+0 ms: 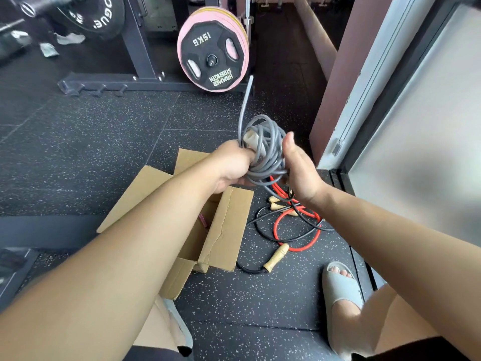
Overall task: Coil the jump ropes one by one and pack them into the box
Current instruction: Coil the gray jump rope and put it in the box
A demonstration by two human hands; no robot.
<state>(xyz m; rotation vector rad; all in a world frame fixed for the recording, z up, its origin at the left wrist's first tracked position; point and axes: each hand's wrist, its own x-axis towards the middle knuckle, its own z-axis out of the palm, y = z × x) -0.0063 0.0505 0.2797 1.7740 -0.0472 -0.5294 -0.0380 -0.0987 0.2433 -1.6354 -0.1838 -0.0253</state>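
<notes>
My left hand (233, 165) grips a coiled grey jump rope (268, 149) with a pale handle (253, 138) in the middle of the coil. One loose grey end sticks up toward the weight plate. My right hand (299, 168) is flat against the right side of the coil, fingers straight. An open cardboard box (223, 230) sits on the floor under my left forearm, which hides most of its inside. A red rope (294, 225) and a black rope (263, 230) with wooden handles (276, 257) lie tangled on the floor right of the box.
A pink and black 15 kg weight plate (213, 52) leans on a black rack (140, 61) ahead. A glass door frame (364, 100) runs along the right. My right foot in a grey slide sandal (341, 290) rests near the ropes. The floor is dark speckled rubber.
</notes>
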